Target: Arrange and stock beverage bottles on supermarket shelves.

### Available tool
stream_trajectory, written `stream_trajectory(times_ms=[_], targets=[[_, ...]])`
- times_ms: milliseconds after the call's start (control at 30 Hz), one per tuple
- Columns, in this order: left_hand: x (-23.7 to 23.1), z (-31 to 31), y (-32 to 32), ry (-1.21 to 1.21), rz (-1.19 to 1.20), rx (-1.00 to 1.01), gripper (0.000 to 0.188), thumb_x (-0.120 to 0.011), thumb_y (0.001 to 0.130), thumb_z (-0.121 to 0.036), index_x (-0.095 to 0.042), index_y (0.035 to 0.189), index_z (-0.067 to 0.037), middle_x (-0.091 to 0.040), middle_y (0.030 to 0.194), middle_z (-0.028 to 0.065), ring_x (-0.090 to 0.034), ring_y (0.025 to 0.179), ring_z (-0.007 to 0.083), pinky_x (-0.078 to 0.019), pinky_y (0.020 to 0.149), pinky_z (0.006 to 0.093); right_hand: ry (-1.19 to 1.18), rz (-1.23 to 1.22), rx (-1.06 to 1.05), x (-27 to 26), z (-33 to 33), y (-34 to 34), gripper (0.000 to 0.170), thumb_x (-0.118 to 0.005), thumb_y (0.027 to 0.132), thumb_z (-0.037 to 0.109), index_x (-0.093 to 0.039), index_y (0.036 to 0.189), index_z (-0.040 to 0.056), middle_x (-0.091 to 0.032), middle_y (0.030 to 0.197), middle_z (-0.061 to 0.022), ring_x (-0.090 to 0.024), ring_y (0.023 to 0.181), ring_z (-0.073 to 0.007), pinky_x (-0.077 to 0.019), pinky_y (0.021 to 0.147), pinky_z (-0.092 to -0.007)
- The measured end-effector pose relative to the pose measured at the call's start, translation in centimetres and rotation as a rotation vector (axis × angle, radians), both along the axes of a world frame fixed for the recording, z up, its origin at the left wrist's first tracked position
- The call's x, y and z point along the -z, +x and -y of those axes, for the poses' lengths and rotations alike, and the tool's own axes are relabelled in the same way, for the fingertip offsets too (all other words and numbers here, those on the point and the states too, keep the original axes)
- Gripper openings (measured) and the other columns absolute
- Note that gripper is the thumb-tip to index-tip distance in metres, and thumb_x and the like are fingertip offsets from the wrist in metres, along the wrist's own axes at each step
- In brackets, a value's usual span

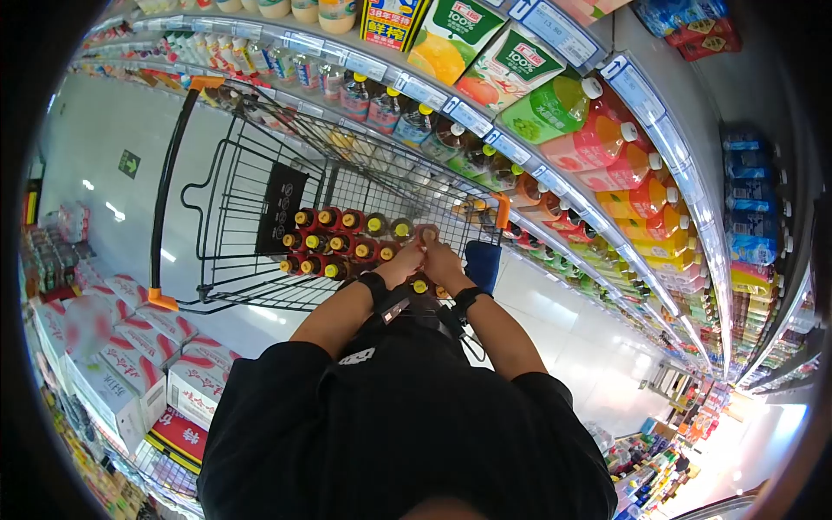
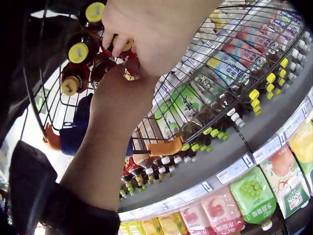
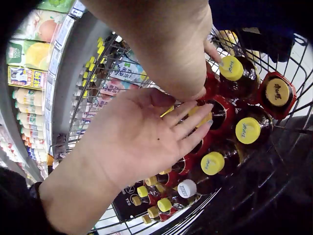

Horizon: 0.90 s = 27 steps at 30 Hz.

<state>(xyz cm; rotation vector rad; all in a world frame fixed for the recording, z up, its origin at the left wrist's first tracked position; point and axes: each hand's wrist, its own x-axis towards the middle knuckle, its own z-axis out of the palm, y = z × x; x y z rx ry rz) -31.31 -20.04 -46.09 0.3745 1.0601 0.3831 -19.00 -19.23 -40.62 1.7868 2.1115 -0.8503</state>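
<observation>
In the head view both hands meet over a shopping cart (image 1: 217,260) packed with dark drink bottles (image 1: 342,245) with red labels and yellow or orange caps. My left hand (image 3: 142,134) shows its palm in the right wrist view, its fingers nearly straight beside an orange-yellow bottle cap (image 3: 203,117). Close against it, my right hand (image 2: 117,90) has its fingers bent round a red-labelled bottle (image 3: 211,87), mostly hidden by the hands. One right fingertip reaches the edge of a yellow cap (image 3: 231,68). More capped bottles (image 2: 78,52) stand upright around the hands.
Shelves of juice cartons (image 1: 455,39) and large juice bottles (image 1: 598,143) run along the cart's far side. Stacked white-and-red boxes (image 1: 130,364) stand at the lower left. The cart's black handle (image 1: 160,199) is at the left, and a dark blue piece (image 1: 482,264) hangs by its right end.
</observation>
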Motion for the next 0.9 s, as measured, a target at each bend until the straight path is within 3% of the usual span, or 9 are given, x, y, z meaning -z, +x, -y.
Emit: stream_trajectory(times_ms=[33, 200, 333, 367, 400, 567, 667, 733, 900], targets=[[0.5, 0.1, -0.3, -0.045, 0.059, 0.023, 0.058, -0.048, 0.087, -0.013, -0.028, 0.141, -0.021, -0.043, 0.130, 0.0057, -0.047, 0.115, 0.0253, -0.0362, 0.096, 0.0469, 0.036, -0.006, -0.009, 0.8, 0.4, 0.1, 0.054, -0.057, 0.080, 0.017, -0.037, 0.129, 0.0092, -0.061, 0.096, -0.0230, -0.060, 0.091, -0.0391, -0.0502, 0.073, -0.0488], [-1.6, 0.3, -1.4, -0.086, -0.109, -0.147, 0.050, -0.050, 0.084, -0.013, -0.036, 0.133, -0.013, -0.048, 0.120, 0.0088, -0.051, 0.108, 0.0258, -0.0381, 0.094, 0.0449, 0.000, 0.112, -0.177, 2.4, 1.0, 0.3, 0.079, -0.059, 0.082, 0.025, -0.016, 0.144, -0.0005, -0.059, 0.103, -0.0198, -0.056, 0.099, -0.0345, -0.0512, 0.078, -0.0410], [1.8, 0.7, -2.5, -0.078, -0.073, -0.115, 0.043, -0.051, 0.083, -0.013, -0.041, 0.125, -0.015, -0.051, 0.115, 0.0064, -0.056, 0.102, 0.0245, -0.0390, 0.091, 0.0418, -0.052, 0.113, -0.178, 0.9, 0.7, 0.0, 0.077, -0.059, 0.081, 0.025, -0.019, 0.143, -0.0008, -0.060, 0.100, -0.0200, -0.059, 0.093, -0.0348, -0.0517, 0.074, -0.0416], [3.2, 1.3, -2.6, -0.056, -0.064, -0.152, 0.034, -0.052, 0.082, -0.013, -0.047, 0.115, -0.016, -0.054, 0.107, 0.0036, -0.060, 0.092, 0.0221, -0.0412, 0.086, 0.0396, 0.061, -0.007, -0.135, 1.8, 0.8, 0.6, 0.070, -0.061, 0.077, 0.025, -0.031, 0.135, -0.0009, -0.061, 0.085, -0.0252, -0.060, 0.078, -0.0410, -0.0503, 0.069, -0.0483], [3.6, 1.1, -2.1, 0.015, -0.187, -0.191, 0.018, -0.054, 0.080, -0.014, -0.060, 0.096, -0.011, -0.060, 0.073, 0.0091, -0.059, 0.062, 0.0189, -0.0453, 0.054, 0.0393, 0.082, -0.055, -0.168, 2.6, 0.9, 1.4, 0.068, -0.060, 0.078, 0.026, -0.033, 0.134, -0.0004, -0.062, 0.085, -0.0248, -0.060, 0.078, -0.0412, -0.0498, 0.069, -0.0486], [1.3, -0.4, -0.6, 0.701, -0.795, 0.330, 0.043, -0.057, 0.081, -0.029, -0.051, 0.118, -0.008, -0.063, 0.101, 0.0224, -0.060, 0.098, 0.0392, -0.0478, 0.080, 0.0463, -0.098, -0.151, -0.164, 1.7, -0.4, 3.8, 0.047, -0.052, 0.086, 0.033, -0.048, 0.124, 0.0048, -0.065, 0.092, -0.0211, -0.060, 0.089, -0.0403, -0.0478, 0.078, -0.0481], [-5.0, -0.7, 0.2, 0.824, -0.656, 0.237, 0.040, -0.056, 0.082, -0.027, -0.051, 0.116, -0.005, -0.062, 0.098, 0.0230, -0.058, 0.094, 0.0422, -0.0471, 0.079, 0.0473, -0.037, -0.181, -0.146, 3.0, 0.1, 5.7, 0.047, -0.050, 0.085, 0.035, -0.052, 0.122, 0.0068, -0.065, 0.091, -0.0217, -0.062, 0.087, -0.0392, -0.0491, 0.078, -0.0476], [-2.7, -1.0, 1.3, 0.811, -0.657, 0.228, 0.038, -0.056, 0.081, -0.022, -0.052, 0.115, -0.005, -0.064, 0.095, 0.0214, -0.060, 0.093, 0.0405, -0.0472, 0.079, 0.0464, -0.009, -0.237, -0.129, 2.2, 0.2, 6.7, 0.043, -0.051, 0.085, 0.037, -0.057, 0.115, 0.0065, -0.065, 0.090, -0.0226, -0.061, 0.086, -0.0410, -0.0490, 0.078, -0.0479], [-6.2, -2.1, 4.1, 0.811, -0.696, 0.094, 0.030, -0.054, 0.082, -0.016, -0.056, 0.109, -0.004, -0.066, 0.093, 0.0174, -0.063, 0.088, 0.0358, -0.0490, 0.076, 0.0437, 0.168, -0.454, -0.110, -0.7, -1.6, 9.1, 0.037, -0.049, 0.090, 0.035, -0.059, 0.105, 0.0031, -0.064, 0.091, -0.0223, -0.060, 0.087, -0.0408, -0.0477, 0.078, -0.0469]])
